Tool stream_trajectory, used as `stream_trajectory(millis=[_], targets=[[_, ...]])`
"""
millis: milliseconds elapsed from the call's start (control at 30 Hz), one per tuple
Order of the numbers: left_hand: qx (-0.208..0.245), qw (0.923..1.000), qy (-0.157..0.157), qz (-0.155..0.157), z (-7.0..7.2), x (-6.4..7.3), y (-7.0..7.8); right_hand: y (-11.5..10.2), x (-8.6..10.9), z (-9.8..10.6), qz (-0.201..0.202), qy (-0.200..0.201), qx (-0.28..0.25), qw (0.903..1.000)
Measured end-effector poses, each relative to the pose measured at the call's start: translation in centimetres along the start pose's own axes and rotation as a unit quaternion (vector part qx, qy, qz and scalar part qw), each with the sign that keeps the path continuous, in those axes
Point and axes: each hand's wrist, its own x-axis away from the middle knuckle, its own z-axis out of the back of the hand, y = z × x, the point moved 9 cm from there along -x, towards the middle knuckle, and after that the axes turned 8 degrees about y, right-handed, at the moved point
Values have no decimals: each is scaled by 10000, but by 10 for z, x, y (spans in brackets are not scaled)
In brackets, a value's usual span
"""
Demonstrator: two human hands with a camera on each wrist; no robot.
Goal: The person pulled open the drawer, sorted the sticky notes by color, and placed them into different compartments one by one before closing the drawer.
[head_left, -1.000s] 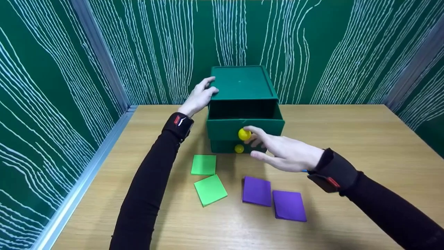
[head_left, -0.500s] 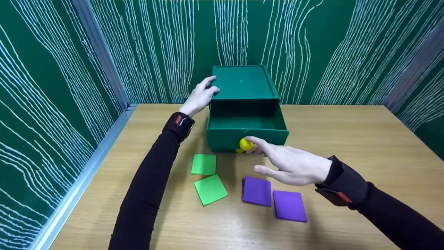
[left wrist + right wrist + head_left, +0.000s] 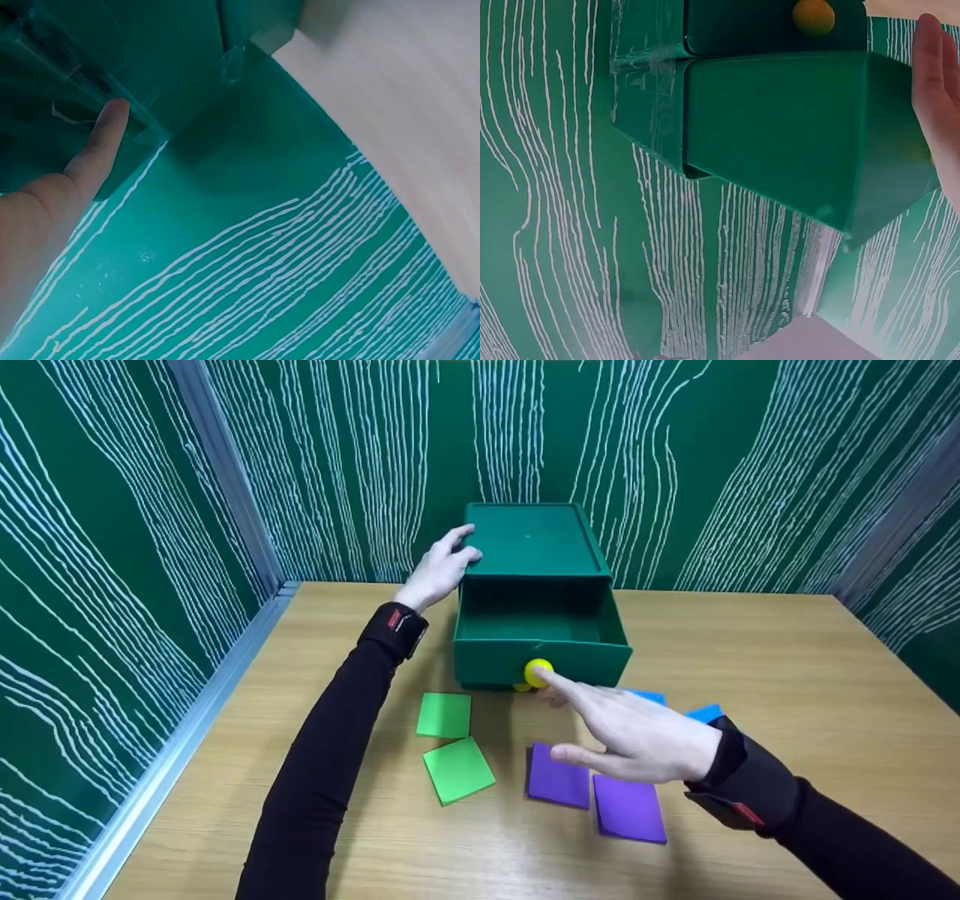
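Note:
A green two-drawer box [image 3: 532,540] stands at the back of the table, its upper drawer [image 3: 491,661] pulled out and the visible inside bare. My left hand [image 3: 437,574] rests on the box's top left edge; in the left wrist view one finger [image 3: 109,135] lies along its taped side. At the upper drawer's yellow knob [image 3: 538,663] is my right hand [image 3: 637,727], the index fingertip over the knob's front and the thumb held apart from it. Other right fingers are partly hidden. The lower yellow knob [image 3: 814,16] shows in the right wrist view.
Two green square pads [image 3: 444,715] lie in front of the box at left, two purple ones [image 3: 630,808] nearer at right. Blue pieces [image 3: 703,713] show partly behind my right hand. Green panels with white wavy lines [image 3: 360,472] surround the wooden table [image 3: 787,675].
The upper drawer has slid out toward me, with my right hand moving along at its knob. Its index finger has shifted onto the knob's front. My left hand has stayed on the box.

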Motion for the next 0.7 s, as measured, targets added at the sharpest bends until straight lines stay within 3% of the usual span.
stream_trajectory(millis=[167,233,333,467,700], targets=[[-48,10000,-9,9,0,-1,1,-19,7,-13,1145,435,540,9910],[-63,10000,0,0,1,-2,2,-19,12,-24,1399,473,794,9858],[-38,10000,9,-9,2,-2,2,-8,15,-43,1285,243,1082,9855],[-11,10000,-1,-22,2,-1,1,17,19,-66,821,-164,1269,9884],[-47,9999,-16,-87,1,-1,-1,42,24,-87,303,-437,1291,9902]])
